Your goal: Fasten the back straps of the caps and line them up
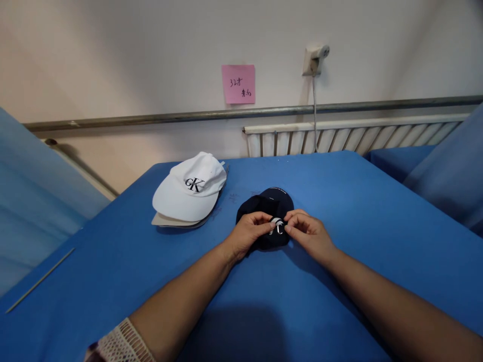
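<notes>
Your left hand (249, 232) and right hand (311, 237) pinch the navy baseball cap (251, 204), perhaps at its back strap, on the blue table (339, 201); further fingertip work there calls for light, steady grips.

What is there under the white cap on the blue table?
Under the white cap, a beige brim sticks out, with a darker edge below. The rest is covered, so their full shapes cannot be seen.
</notes>
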Motion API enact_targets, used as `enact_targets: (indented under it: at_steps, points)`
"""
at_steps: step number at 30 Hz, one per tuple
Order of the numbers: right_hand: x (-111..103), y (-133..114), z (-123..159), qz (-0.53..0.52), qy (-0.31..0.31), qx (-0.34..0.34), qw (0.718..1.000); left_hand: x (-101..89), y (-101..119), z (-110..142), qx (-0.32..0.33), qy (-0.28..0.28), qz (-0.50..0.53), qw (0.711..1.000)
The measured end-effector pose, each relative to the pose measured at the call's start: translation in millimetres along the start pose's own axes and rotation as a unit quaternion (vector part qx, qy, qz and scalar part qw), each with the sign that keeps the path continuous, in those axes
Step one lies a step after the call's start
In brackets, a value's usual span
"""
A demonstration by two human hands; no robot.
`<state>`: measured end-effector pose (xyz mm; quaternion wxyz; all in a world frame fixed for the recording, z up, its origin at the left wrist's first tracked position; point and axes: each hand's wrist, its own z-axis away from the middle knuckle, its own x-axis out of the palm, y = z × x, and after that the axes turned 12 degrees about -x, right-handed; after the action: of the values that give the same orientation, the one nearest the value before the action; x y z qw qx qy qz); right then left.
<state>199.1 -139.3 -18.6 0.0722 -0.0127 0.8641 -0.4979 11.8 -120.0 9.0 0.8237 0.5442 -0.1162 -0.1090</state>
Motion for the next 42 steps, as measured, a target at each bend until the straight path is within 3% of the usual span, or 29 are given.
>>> enact_targets:
  at_steps: [8, 16, 20, 26, 30, 36, 42]
  points:
    - [-2.5, -1.4, -1.9, -0.031, 0.036, 0.025, 0.999, -8.9, 7.0, 3.9, -0.048, -0.059, 0.026, 0.997]
    - [-7.9, 4.6, -3.0, -0.059, -0.043, 0.079, 0.994, -13.2, 10.0, 7.1, -0.051, -0.061, 0.020, 0.997]
    - [-6.9, 6.7, -1.5, 0.016, -0.063, 0.041, 0.997, -13.5, 11.8, 6.8, -0.032, -0.040, 0.014, 0.999]
    - [-8.9, -7.1, -2.8, 0.132, -0.035, -0.108, 0.985, -10.1, 17.7, 11.0, 0.031, 0.037, 0.000, 0.999]
    - [-13.3, -12.7, -2.6, 0.123, -0.057, -0.095, 0.986, -7.4, 22.7, 17.9, 0.070, 0.083, -0.017, 0.994]
    - [-12.2, -3.9, -3.3, 0.035, -0.076, 0.028, 0.996, -8.5, 28.0, 25.0, 0.080, 0.051, -0.058, 0.994]
    - [-8.1, -2.6, -4.7, 0.068, -0.101, -0.010, 0.992, -14.6, 23.9, 23.8, 0.072, -0.020, -0.144, 0.987]
